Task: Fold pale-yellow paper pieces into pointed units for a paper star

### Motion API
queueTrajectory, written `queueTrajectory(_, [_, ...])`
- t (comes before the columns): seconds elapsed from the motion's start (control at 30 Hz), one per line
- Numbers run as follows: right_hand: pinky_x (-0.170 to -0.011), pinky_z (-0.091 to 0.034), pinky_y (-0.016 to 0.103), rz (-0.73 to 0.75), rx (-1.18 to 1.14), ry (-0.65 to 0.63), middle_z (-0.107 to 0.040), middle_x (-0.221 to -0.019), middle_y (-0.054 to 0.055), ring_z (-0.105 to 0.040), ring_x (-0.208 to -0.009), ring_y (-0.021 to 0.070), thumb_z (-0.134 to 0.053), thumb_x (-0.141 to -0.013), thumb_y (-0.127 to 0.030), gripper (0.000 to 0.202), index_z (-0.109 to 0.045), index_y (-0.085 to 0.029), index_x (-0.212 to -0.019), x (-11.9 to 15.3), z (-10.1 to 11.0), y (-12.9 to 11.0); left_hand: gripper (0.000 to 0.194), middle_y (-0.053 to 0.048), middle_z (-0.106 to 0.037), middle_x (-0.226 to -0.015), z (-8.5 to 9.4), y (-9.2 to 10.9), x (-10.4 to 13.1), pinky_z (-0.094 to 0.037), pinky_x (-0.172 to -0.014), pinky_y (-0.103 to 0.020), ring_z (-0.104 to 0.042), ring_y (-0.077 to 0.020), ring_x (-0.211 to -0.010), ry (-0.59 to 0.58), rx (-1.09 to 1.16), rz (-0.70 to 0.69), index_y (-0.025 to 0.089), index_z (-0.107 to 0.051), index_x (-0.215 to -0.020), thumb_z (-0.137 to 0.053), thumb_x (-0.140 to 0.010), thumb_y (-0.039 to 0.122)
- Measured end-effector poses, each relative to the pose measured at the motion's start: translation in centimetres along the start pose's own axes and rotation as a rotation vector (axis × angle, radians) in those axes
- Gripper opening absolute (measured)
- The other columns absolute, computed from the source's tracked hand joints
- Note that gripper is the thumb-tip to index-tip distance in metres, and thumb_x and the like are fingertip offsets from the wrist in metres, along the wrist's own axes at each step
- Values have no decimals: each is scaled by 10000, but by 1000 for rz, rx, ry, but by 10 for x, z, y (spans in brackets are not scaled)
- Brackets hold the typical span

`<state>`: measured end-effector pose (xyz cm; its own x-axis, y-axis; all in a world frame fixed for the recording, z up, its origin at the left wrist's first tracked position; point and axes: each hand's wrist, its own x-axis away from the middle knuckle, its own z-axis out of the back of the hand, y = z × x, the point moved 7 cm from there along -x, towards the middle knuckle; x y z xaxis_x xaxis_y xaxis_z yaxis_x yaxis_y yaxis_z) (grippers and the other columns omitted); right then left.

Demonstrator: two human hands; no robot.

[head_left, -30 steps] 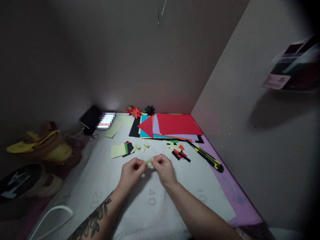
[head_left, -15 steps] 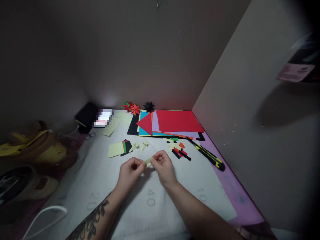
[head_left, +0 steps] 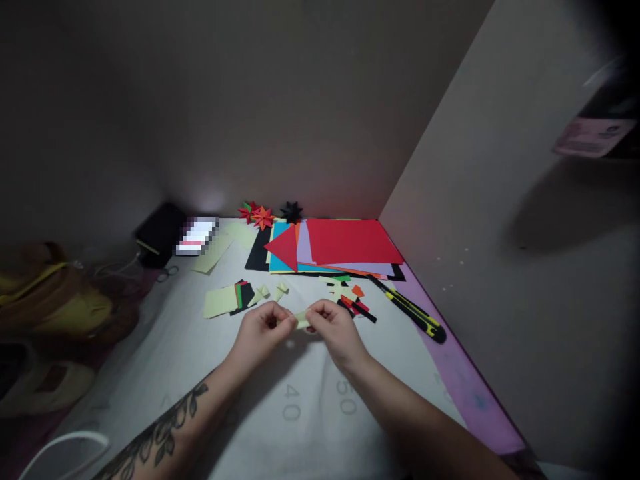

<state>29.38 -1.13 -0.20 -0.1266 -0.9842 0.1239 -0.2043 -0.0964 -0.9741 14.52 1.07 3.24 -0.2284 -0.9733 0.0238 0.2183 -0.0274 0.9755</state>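
A small pale yellow-green folded paper (head_left: pixel 302 321) stretches between my two hands above the white table cover. My left hand (head_left: pixel 265 331) pinches its left end between thumb and fingers. On the other end, my right hand (head_left: pixel 337 330) is closed in a pinch too. Both hands hide most of the paper, so its exact fold cannot be made out. Just beyond my left hand lie two small folded pale pieces (head_left: pixel 281 291). Left of them is a stack of small paper squares (head_left: pixel 220 302), pale on top with other colours showing at its edge.
Paper scraps (head_left: pixel 356 307) and a black-and-yellow utility knife (head_left: pixel 413 308) lie to the right. Coloured sheets (head_left: pixel 353 241) cover the back, with folded paper stars (head_left: pixel 263 217) behind. A lit phone (head_left: pixel 197 235), scissors (head_left: pixel 167 273) and a yellow-brown bag (head_left: pixel 70 293) are leftward.
My right hand has turned slightly and shifted right, and more of the pale paper shows between the hands. The whole view has shifted a little.
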Motion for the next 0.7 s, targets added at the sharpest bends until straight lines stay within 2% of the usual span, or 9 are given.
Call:
queueTrajectory(0.23, [-531,-346,226,34,115,54,-503,-579,-46,-444,-551,110,-646,-737,-295,178,-556,-185,-630,-5,18,10,211,-6,-637,-659,-17,-20,-10,-407,-560,-222,-544,-122,-592,-39,86,51,170,-541,-607,-664,-713,305])
queueTrajectory(0.37, [-536,-345,234,37,136,36,-493,-584,-42,-437,-560,118,-646,-741,-309,200,-539,-187,-624,-2,18,12,210,-5,-632,-672,-17,-27,-6,-401,-563,-217,-537,-117,-596,-32,138,85,165,-551,-632,-684,-699,313])
queueTrajectory(0.53, [-551,-370,243,70,149,107,-517,-608,-30,-466,-587,135,-641,-781,-362,224,-554,-195,-660,0,25,14,261,0,-623,-622,-18,-34,-1,-401,-541,-219,-545,-118,-552,-65,242,192,154,-592,-697,-732,-665,372])
queueTrajectory(0.63, [-581,-401,250,103,135,147,-552,-644,-18,-499,-621,147,-645,-790,-389,233,-564,-196,-687,1,29,15,286,-9,-634,-604,-20,-33,3,-404,-533,-222,-559,-124,-546,-92,252,203,143,-616,-693,-754,-650,390])
queueTrajectory(0.7, [-590,-413,253,115,137,160,-563,-653,-14,-509,-629,150,-645,-795,-391,230,-567,-198,-698,2,29,14,286,-10,-634,-586,-18,-32,5,-391,-511,-214,-549,-118,-529,-65,226,201,138,-626,-669,-759,-649,390])
